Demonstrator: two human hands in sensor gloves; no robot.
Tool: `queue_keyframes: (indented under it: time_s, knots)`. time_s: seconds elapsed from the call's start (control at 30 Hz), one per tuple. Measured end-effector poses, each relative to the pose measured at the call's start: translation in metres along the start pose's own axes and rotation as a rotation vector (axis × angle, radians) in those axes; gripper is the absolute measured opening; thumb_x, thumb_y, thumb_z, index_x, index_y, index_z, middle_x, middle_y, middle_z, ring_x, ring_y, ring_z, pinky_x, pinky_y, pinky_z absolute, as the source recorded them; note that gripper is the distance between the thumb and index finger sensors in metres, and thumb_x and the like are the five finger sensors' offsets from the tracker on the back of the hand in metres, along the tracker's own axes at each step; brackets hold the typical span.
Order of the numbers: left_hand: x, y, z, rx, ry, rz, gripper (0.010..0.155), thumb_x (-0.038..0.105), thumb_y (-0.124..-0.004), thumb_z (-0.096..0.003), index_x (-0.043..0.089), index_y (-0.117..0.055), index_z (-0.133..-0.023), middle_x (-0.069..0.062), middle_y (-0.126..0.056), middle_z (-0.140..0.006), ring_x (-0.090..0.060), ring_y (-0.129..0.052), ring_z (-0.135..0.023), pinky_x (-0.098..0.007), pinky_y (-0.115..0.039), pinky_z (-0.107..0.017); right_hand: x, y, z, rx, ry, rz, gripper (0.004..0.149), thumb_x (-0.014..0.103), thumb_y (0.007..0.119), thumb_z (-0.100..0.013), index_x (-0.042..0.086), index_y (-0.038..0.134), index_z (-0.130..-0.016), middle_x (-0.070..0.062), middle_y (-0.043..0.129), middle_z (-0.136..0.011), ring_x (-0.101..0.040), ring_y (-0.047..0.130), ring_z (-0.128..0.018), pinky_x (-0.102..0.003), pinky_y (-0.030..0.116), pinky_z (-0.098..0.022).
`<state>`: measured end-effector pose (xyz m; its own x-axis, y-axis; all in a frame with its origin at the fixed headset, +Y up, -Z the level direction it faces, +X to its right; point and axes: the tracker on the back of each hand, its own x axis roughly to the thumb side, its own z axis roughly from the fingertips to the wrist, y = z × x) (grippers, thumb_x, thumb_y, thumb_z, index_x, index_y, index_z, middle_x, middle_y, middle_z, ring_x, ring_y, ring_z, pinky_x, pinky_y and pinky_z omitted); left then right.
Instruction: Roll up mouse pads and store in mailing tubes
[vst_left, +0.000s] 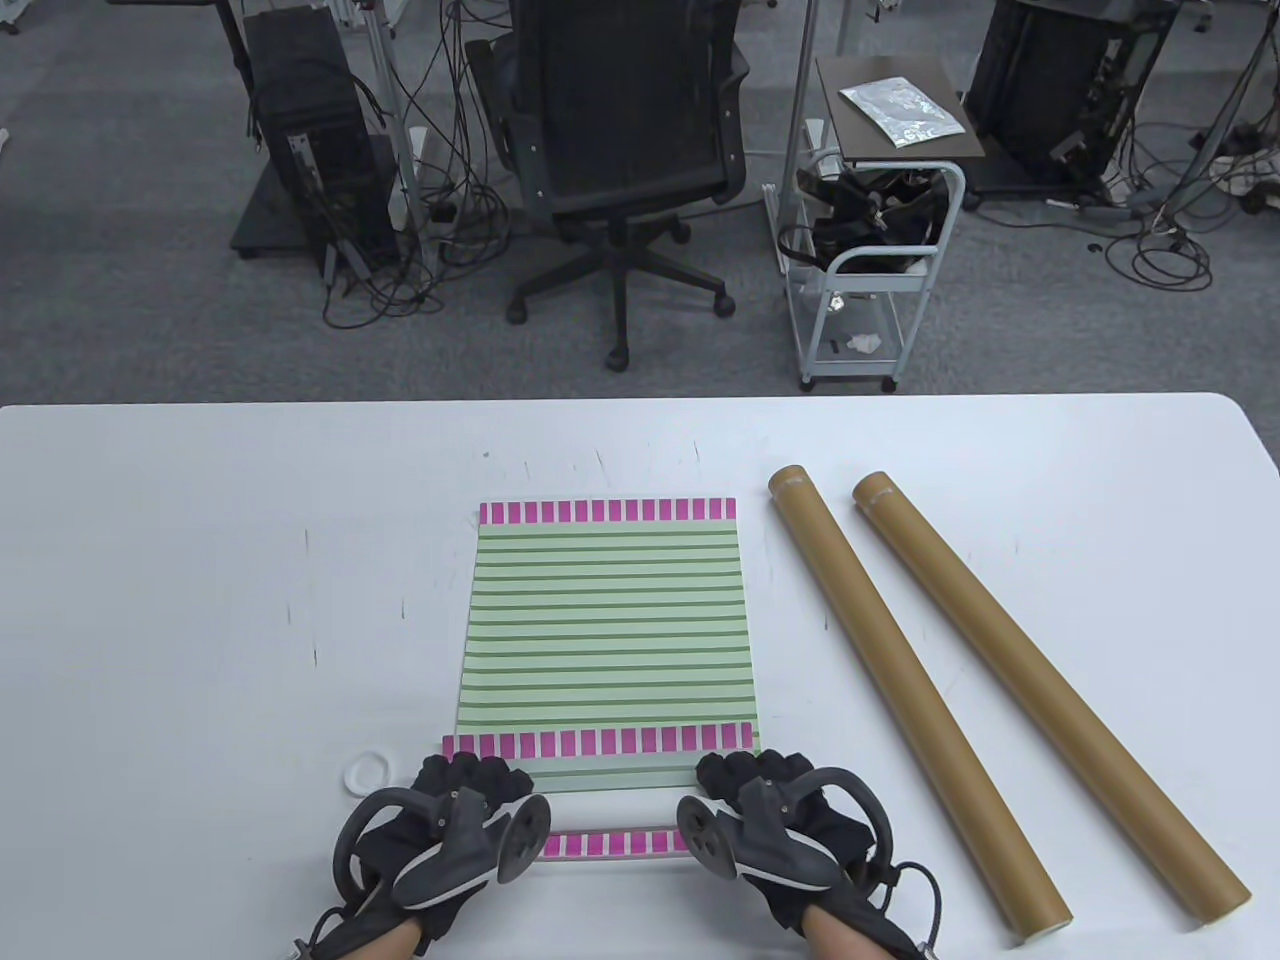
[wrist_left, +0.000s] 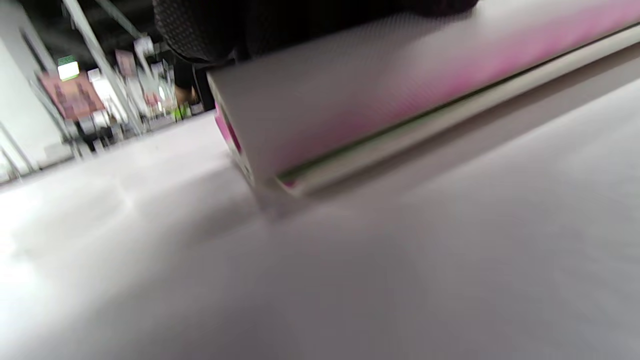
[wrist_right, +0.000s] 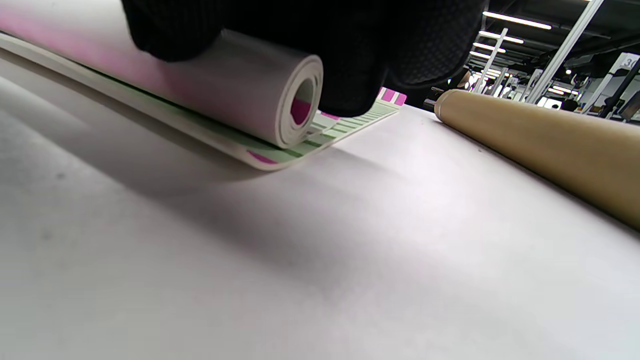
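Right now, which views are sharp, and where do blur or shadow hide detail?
Table view: sharp, evenly lit, straight lines bowed toward the edges. Left wrist view: smeared by blur, the mouse pad edge soft. Right wrist view: the roll end is crisp, the glove fingers featureless black, a soft shadow on the table beneath.

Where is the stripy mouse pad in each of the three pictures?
Table view: mouse pad at the middle, near end rolled under both hands.
Left wrist view: the roll's end at upper middle, blurred.
Right wrist view: the rolled end at upper left.
Shared landmark: the pad's pink edge blocks.
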<state>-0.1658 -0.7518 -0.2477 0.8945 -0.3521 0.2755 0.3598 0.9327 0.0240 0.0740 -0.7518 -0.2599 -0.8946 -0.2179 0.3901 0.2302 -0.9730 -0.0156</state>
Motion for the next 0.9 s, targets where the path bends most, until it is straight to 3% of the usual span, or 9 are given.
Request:
queue_keyframes:
  time_s: [0.07,0.1,0.23,0.3,0.4,0.5,0.63,0.77,0.9]
  knots:
    - [0.006,0.003,0.001,0.01,-0.018,-0.036,0.051,0.046,-0.066,-0.0411,0.037,-0.068,-0.091,0.012,-0.082,-0.096,-0.015,-0.086,-0.092,-0.037,-0.074,-0.074,-0.001,0.002,-0.001,0.012,0.004,-0.013,0.056,0.036,0.066,-0.046,0.025,0.061,-0.1,0.0,0.075,-0.098,-0.028,0.08,-0.084,-0.05,0.069,-0.066]
    - [0.007,0.002,0.001,-0.008,-0.023,-0.028,0.059,0.052,-0.07,-0.0371,0.034,-0.067,-0.093,0.008,-0.083,-0.096,-0.017,-0.088,-0.091,-0.037,-0.075,-0.073,-0.002,0.003,-0.001,0.019,0.004,-0.022,0.056,0.036,0.065,-0.046,0.024,0.06,-0.101,-0.001,0.074,-0.099,-0.028,0.079,-0.085,-0.05,0.068,-0.066]
    - [0.005,-0.004,-0.003,-0.038,-0.005,-0.012,0.06,0.049,-0.07,-0.038,0.035,-0.062,-0.096,0.008,-0.082,-0.097,-0.016,-0.089,-0.089,-0.037,-0.077,-0.071,-0.004,0.009,-0.002,0.064,0.0,-0.067,0.059,0.038,0.06,-0.049,0.023,0.053,-0.105,-0.003,0.067,-0.104,-0.03,0.074,-0.09,-0.051,0.065,-0.068]
    - [0.004,-0.005,-0.003,-0.043,-0.003,-0.002,0.06,0.048,-0.069,-0.0388,0.034,-0.062,-0.097,0.007,-0.081,-0.098,-0.017,-0.088,-0.09,-0.037,-0.077,-0.071,-0.002,0.01,-0.003,0.094,-0.014,-0.046,0.069,0.045,0.067,-0.045,0.02,0.048,-0.107,-0.006,0.062,-0.106,-0.033,0.07,-0.092,-0.052,0.063,-0.069]
    - [0.003,-0.005,-0.004,-0.053,-0.022,0.0,0.06,0.048,-0.069,-0.0387,0.034,-0.063,-0.097,0.007,-0.081,-0.098,-0.017,-0.088,-0.09,-0.038,-0.076,-0.072,0.001,0.008,-0.004,0.035,-0.019,0.062,0.063,0.041,0.068,-0.045,0.024,0.053,-0.104,-0.001,0.069,-0.102,-0.028,0.077,-0.087,-0.05,0.066,-0.068]
    - [0.004,-0.006,-0.003,-0.024,-0.047,-0.068,0.062,0.05,-0.071,-0.0371,0.036,-0.061,-0.097,0.01,-0.081,-0.097,-0.014,-0.088,-0.09,-0.036,-0.076,-0.073,0.0,0.007,-0.004,0.035,-0.013,0.033,0.063,0.041,0.07,-0.044,0.024,0.056,-0.103,0.0,0.071,-0.1,-0.027,0.079,-0.086,-0.049,0.067,-0.067]
    - [0.005,-0.001,0.0,-0.011,-0.084,-0.07,0.06,0.05,-0.073,-0.0355,0.035,-0.066,-0.094,0.01,-0.086,-0.092,-0.013,-0.093,-0.084,-0.035,-0.079,-0.07,-0.005,0.0,0.0,0.048,-0.029,-0.025,0.061,0.042,0.073,-0.042,0.025,0.063,-0.1,0.0,0.077,-0.096,-0.026,0.083,-0.081,-0.049,0.069,-0.066]
    - [0.008,0.006,0.005,-0.09,-0.14,0.002,0.059,0.048,-0.076,-0.0346,0.031,-0.074,-0.091,0.006,-0.093,-0.089,-0.017,-0.098,-0.08,-0.038,-0.083,-0.065,-0.007,-0.001,0.001,0.169,-0.039,-0.099,0.061,0.04,0.074,-0.043,0.024,0.064,-0.101,-0.002,0.077,-0.098,-0.029,0.083,-0.082,-0.052,0.069,-0.065]
    - [0.011,0.005,0.007,-0.074,-0.127,-0.038,0.058,0.047,-0.075,-0.0351,0.033,-0.074,-0.091,0.006,-0.086,-0.095,-0.019,-0.09,-0.089,-0.041,-0.076,-0.072,-0.005,-0.001,0.003,0.126,-0.049,-0.049,0.062,0.041,0.073,-0.043,0.022,0.064,-0.102,-0.003,0.078,-0.098,-0.029,0.082,-0.083,-0.052,0.068,-0.066]
